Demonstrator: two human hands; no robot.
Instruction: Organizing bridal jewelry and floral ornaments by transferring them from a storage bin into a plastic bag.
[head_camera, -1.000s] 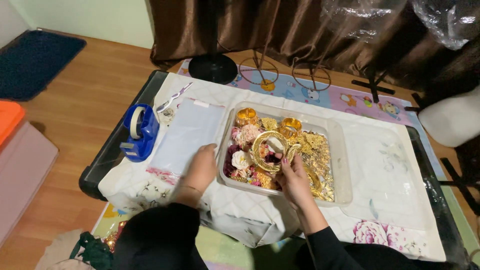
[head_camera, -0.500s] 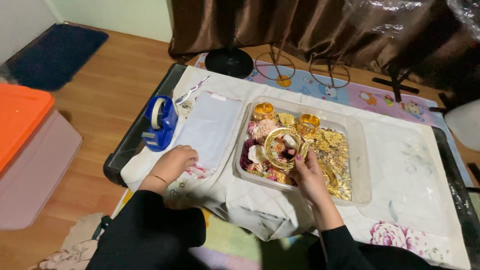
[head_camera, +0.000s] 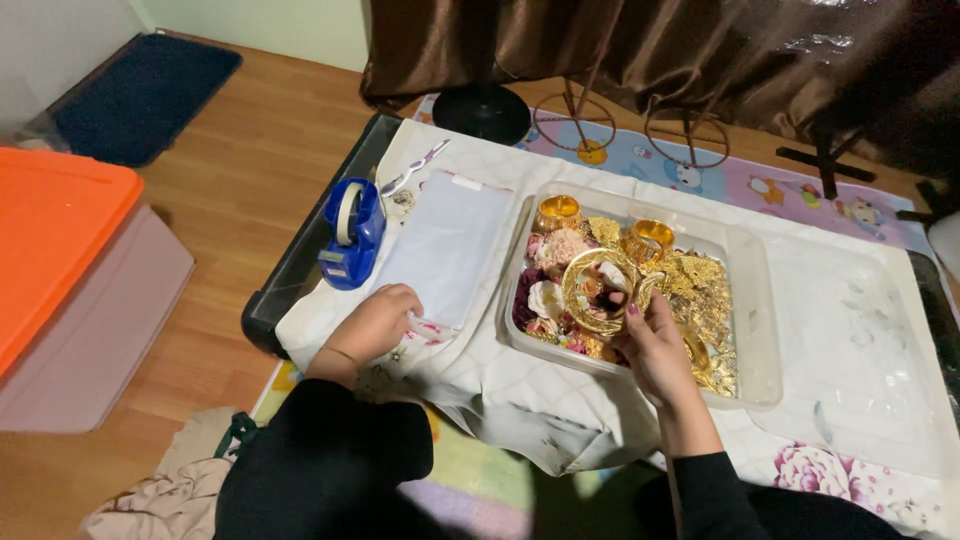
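My right hand (head_camera: 655, 345) reaches into a clear plastic tray (head_camera: 752, 300) and grips a wide gold bangle (head_camera: 592, 290) lying among gold ornaments and pink and white fabric flowers. My left hand (head_camera: 377, 321) rests with curled fingers on the near corner of a clear flat packet (head_camera: 445, 245) that lies on the white cloth left of the tray. I cannot tell whether its fingers pinch the packet. A blue tape dispenser (head_camera: 351, 233) stands just beyond that hand.
The white cloth (head_camera: 860, 330) covers a low black table (head_camera: 285, 290). An orange-lidded storage box (head_camera: 60, 260) stands on the wooden floor at the left. A black round stand base (head_camera: 481, 112), wire stands and brown curtains sit behind the table.
My left hand has left the tray's edge and moved left onto the packet's near corner. My right hand stays on the bangle. The camera has shifted closer.
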